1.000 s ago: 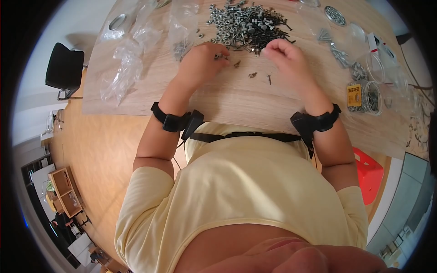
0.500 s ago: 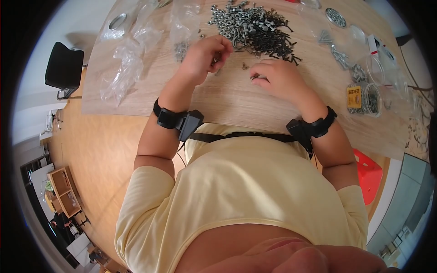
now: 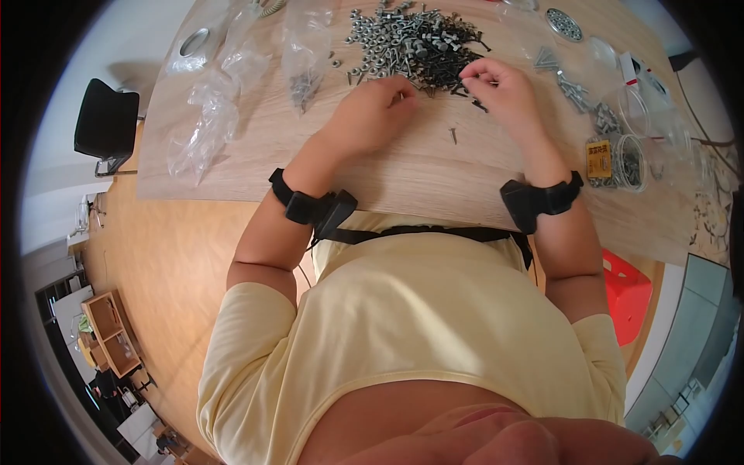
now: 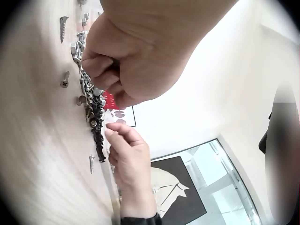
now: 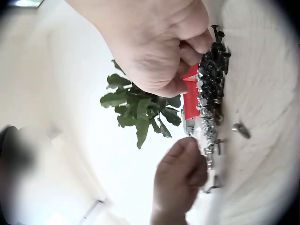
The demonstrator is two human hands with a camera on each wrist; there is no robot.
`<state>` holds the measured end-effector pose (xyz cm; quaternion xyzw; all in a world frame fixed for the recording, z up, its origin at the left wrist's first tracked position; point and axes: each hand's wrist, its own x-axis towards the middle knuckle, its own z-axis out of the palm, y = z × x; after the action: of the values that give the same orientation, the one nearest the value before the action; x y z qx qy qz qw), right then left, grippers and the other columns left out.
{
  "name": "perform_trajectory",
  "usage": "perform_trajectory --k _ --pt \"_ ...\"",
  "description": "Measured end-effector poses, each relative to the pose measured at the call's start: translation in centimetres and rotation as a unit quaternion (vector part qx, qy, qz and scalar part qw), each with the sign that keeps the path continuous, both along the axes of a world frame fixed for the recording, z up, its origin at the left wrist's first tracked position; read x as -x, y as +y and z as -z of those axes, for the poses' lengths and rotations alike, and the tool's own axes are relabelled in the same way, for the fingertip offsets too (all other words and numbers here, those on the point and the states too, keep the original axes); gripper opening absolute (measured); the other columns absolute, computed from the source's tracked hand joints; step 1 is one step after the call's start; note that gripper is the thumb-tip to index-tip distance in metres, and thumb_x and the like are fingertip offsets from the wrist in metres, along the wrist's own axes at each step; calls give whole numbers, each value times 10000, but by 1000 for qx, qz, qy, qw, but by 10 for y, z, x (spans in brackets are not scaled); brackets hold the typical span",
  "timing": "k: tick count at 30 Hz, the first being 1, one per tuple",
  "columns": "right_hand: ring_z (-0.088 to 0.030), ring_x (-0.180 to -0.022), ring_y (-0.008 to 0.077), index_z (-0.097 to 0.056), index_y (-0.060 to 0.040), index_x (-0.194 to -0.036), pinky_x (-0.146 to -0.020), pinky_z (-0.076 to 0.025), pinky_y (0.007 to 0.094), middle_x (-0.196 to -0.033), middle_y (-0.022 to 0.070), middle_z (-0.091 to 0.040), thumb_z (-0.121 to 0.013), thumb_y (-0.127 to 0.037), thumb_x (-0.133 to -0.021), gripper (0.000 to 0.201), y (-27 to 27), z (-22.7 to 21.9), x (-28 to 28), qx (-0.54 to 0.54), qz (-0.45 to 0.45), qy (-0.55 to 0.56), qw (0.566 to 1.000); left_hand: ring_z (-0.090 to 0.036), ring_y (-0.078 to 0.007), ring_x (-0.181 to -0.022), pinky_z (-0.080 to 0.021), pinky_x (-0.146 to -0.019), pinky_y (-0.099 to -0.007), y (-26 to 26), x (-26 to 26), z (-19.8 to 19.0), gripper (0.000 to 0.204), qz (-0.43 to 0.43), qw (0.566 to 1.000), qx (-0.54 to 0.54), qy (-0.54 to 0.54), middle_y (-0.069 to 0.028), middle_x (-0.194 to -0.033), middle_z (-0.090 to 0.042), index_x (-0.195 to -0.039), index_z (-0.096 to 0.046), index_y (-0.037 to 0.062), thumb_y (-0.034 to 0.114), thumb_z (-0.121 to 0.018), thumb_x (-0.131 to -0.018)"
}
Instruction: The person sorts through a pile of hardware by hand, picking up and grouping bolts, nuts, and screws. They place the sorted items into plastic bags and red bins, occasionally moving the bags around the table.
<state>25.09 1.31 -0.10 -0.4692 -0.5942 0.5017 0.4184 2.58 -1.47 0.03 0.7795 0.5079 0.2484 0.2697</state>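
Note:
In the head view my left hand (image 3: 373, 116) hovers below the left part of a heap of nuts, bolts and screws (image 3: 422, 43), its fingers curled; its contents are hidden now, though earlier views show small metal pieces in it. My right hand (image 3: 505, 97) is at the heap's right edge, by the black screws (image 3: 446, 71), with thumb and forefinger bent close together and nothing visible between them. A loose silver screw (image 3: 454, 136) lies between the hands. The left wrist view shows curled left fingers (image 4: 101, 72) beside the heap and another loose screw (image 4: 64, 80).
Clear plastic bags (image 3: 205, 128) lie at left, one holding small hardware (image 3: 304, 89). At right are a yellow-labelled tub of fasteners (image 3: 616, 163), silver bolts (image 3: 573, 91) and a round perforated lid (image 3: 564, 25). The table's near edge (image 3: 387, 208) is by my waist.
My right hand has moved from the table's middle up and right to the black screws. The left hand has shifted right and slightly down.

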Motion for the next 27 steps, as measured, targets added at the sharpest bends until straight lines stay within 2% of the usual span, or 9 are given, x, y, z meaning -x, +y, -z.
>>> perform_trajectory --k 1,2,3,5,7,10,13,25,27 --pt "-556 -617 168 -653 -83 -875 -546 -431 272 -738 30 -613 -591 -162 -794 129 -2 1 3 -100 -5 -163 982 -546 -257 -595 -434 -562 -358 1 0 -3 190 -18 995 63 -79 -110 -676 -576 -930 -609 54 197 -632 -808" --pt "-586 -644 213 -664 -110 -897 -576 -463 311 -776 53 -640 -600 -180 -788 144 -4 3 7 -196 -9 -319 927 -546 -257 -595 -434 -562 -358 1 1 -8 190 -17 995 64 -79 -110 -676 -576 -930 -609 54 197 -632 -808" --pt "-611 -732 275 -669 -155 -906 -647 -490 378 -825 71 -641 -627 -211 -772 152 -4 9 12 -217 -3 -342 914 -577 -278 -667 -457 -601 -368 2 2 -15 204 -39 992 102 -67 -114 -726 -604 -909 -611 51 225 -634 -806" --pt "-598 -705 266 -665 -141 -893 -623 -480 364 -792 65 -627 -640 -204 -774 136 -5 18 15 -255 9 -357 899 -607 -300 -739 -480 -640 -379 0 1 -19 223 -62 987 141 -55 -118 -776 -633 -887 -612 47 253 -636 -803" --pt "-586 -679 257 -661 -127 -879 -599 -470 349 -758 60 -613 -653 -196 -777 124 -5 17 16 -294 20 -370 881 -611 -299 -781 -484 -657 -383 -3 -1 -14 273 -54 990 -34 126 -128 -816 -638 -913 -609 49 285 -658 -787" --pt "-610 -756 273 -665 -132 -879 -634 -485 374 -811 58 -628 -641 -201 -778 124 -7 13 17 -249 -17 -415 875 -603 -301 -733 -467 -640 -389 -4 -2 -2 302 -64 983 -87 147 -135 -802 -634 -920 -606 48 305 -678 -779" --pt "-605 -752 270 -669 -131 -876 -634 -484 373 -815 54 -627 -632 -195 -783 119 -8 14 17 -279 -1 -390 878 -611 -317 -836 -473 -701 -407 -8 -5 -10 317 -97 981 -37 165 -156 -899 -642 -916 -611 48 315 -690 -765" --pt "-606 -772 279 -662 -119 -897 -653 -489 372 -837 54 -632 -617 -179 -790 130 -9 15 20 -273 -65 -382 881 -614 -307 -793 -475 -683 -392 -9 15 -17 287 -88 984 28 151 -142 -841 -637 -885 -633 56 290 -708 -737" --pt "-591 -686 238 -657 -104 -877 -602 -465 343 -760 51 -612 -635 -188 -780 130 -8 16 20 -291 -54 -360 884 -611 -307 -785 -472 -681 -388 -3 24 -24 280 -114 986 60 107 -147 -840 -636 -881 -641 57 287 -708 -737"
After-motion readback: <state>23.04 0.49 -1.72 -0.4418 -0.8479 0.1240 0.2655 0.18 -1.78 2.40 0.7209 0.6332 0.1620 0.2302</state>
